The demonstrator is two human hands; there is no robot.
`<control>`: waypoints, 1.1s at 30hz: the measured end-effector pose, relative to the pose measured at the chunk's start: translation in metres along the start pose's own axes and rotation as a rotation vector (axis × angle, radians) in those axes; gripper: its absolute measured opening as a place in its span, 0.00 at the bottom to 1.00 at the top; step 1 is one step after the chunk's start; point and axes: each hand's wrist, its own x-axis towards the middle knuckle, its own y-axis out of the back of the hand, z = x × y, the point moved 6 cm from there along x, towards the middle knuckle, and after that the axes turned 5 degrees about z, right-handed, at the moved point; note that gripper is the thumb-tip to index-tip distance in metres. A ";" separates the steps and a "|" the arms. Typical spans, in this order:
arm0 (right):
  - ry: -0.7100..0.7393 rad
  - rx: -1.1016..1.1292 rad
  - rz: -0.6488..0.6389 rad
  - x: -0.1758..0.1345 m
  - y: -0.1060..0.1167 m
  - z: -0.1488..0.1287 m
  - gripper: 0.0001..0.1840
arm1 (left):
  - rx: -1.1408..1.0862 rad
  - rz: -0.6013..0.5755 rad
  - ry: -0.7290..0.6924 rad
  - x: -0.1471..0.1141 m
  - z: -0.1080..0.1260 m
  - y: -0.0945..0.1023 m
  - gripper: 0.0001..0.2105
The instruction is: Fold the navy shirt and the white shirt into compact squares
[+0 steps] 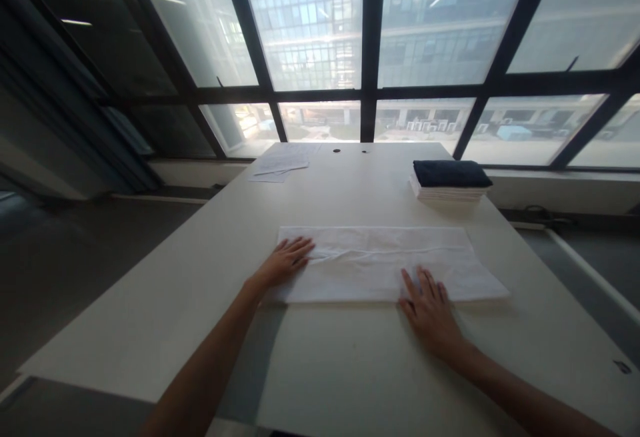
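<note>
A white cloth [370,277], folded into a long strip, lies across the table in front of me. Creases run along its middle, from near my left hand toward the right end. My left hand [286,262] rests flat on the cloth's left end with its fingers stretched out. Toward the right, my right hand [427,307] lies with spread fingers on the cloth's near edge, its palm over the tabletop. Neither hand grips anything. The cloth's right end slants outward to a corner on the near side.
The white table [200,317] reaches toward tall windows. At its far right stands a stack of folded white cloths [447,192] with a dark folded cloth [451,174] on top. Sheets of paper [285,159] lie at the far left. A small dark fitting [621,366] sits near the right edge.
</note>
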 end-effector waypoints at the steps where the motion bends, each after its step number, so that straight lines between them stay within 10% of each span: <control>1: 0.025 0.011 -0.002 -0.004 -0.001 -0.005 0.32 | 0.024 0.000 0.012 -0.004 -0.008 0.001 0.24; 7: 0.172 0.070 -0.083 0.031 -0.009 -0.019 0.29 | 0.124 0.127 0.191 -0.044 -0.024 0.008 0.28; 17: 0.467 0.262 -0.283 0.194 -0.027 -0.035 0.24 | 0.128 0.124 0.318 -0.123 0.009 0.041 0.22; 22: 0.126 0.055 -0.122 0.235 -0.017 -0.079 0.26 | 0.074 0.117 0.197 -0.107 0.046 0.023 0.18; 28: 0.063 0.251 -0.248 0.170 -0.025 -0.165 0.32 | 0.114 0.025 0.329 -0.060 0.088 -0.029 0.27; 33: 0.041 0.211 -0.231 0.154 -0.034 -0.161 0.31 | 0.054 0.057 0.381 -0.002 0.115 -0.037 0.34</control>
